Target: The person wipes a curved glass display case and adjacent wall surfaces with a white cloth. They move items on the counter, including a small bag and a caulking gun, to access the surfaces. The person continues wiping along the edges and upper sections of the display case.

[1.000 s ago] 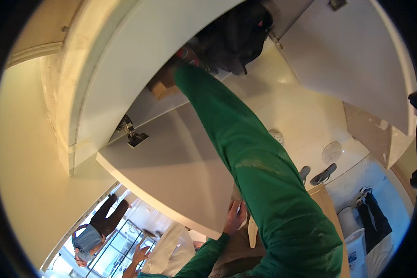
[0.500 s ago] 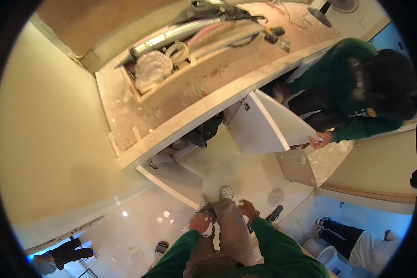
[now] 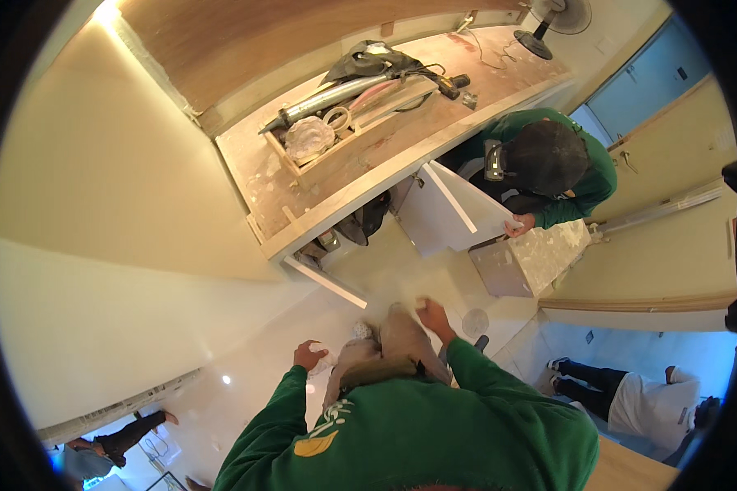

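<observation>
My left hand (image 3: 309, 355) is out to the left of my knees, its fingers curled against a crumpled white thing (image 3: 323, 365), perhaps a cloth or paper. Just above my right knee, my right hand (image 3: 436, 317) is closed; whether anything is inside cannot be made out. In front of me stands a long cabinet with a worn countertop (image 3: 368, 155). Its left white door (image 3: 326, 282) and right white door (image 3: 446, 209) are swung out. A co-worker's hand (image 3: 519, 226) grips the edge of the right door.
A wooden tray (image 3: 336, 165) on the countertop holds a roll of tape (image 3: 337, 119) and a pale lump (image 3: 309, 139). A fan (image 3: 535, 41) stands at the far right. The crouching co-worker (image 3: 549, 159) is beside a stained box (image 3: 508, 270). Other people are at both lower corners.
My left hand has moved left, away from my knee, and my right hand has lifted slightly forward. My torso leans further into view. The co-worker's head has tipped down toward the cabinet.
</observation>
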The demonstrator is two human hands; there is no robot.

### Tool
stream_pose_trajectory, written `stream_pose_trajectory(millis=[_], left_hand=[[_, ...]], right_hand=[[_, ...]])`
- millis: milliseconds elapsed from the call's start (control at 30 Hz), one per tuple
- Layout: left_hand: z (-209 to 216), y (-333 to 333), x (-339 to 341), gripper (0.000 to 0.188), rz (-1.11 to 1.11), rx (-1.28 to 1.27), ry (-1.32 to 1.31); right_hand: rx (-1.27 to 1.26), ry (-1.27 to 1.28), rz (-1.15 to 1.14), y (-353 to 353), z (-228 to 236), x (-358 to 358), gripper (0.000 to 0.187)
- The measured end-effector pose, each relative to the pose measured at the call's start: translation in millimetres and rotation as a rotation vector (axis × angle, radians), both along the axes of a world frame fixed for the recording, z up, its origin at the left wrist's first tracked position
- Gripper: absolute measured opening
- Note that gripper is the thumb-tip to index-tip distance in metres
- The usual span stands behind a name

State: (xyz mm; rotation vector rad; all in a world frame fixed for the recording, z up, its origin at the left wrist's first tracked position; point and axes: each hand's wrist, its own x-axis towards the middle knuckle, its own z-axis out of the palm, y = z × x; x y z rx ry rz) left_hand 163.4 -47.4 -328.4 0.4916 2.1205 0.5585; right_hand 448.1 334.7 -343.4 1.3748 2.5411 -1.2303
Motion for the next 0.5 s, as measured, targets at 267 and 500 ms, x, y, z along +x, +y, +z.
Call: stream_pose_trajectory(millis=[267,500], left_hand=[[10.9,-45.8,34.2,0.065,0.363,-0.244,-0.173],[33.6,-44.3,77.9,0.060,0.596,-0.313,-0.137]], right_hand=[[0.507,0.614,-0.353,226.9,245.3,-308.1,0.038],[0.612,0.384,-0.482,543.5,283.6,-446.9,0.039]])
